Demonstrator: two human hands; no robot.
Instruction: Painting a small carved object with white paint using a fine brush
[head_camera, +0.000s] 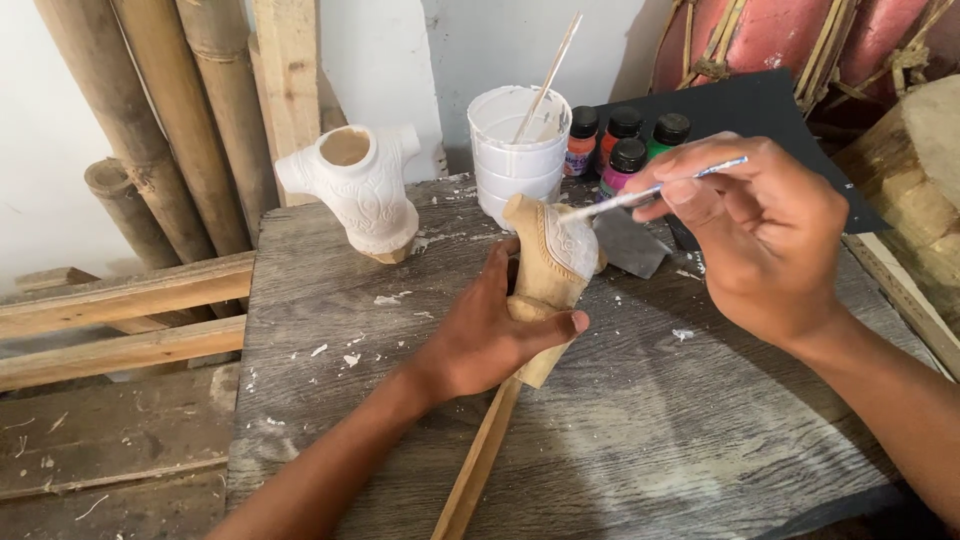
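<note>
— Head view: where was the carved wooden figure (552, 275)?

— In the left hand (490, 335), fingers wrapped round its middle, its stick handle (480, 465) slanting down past the wrist. The right hand (760, 235) pinched a thin brush (650, 190), tip touching the figure's white-painted top.

— Any packages?

— Small paint bottles (625, 145) with black caps stood just beyond the brush; labels too small to tell.

— Containers?

— A white tub (518, 150), holding white paint and a stick (548, 75), stood behind the figure. Left of it, well apart, stood a white figure (358, 190), hollow-topped.
</note>
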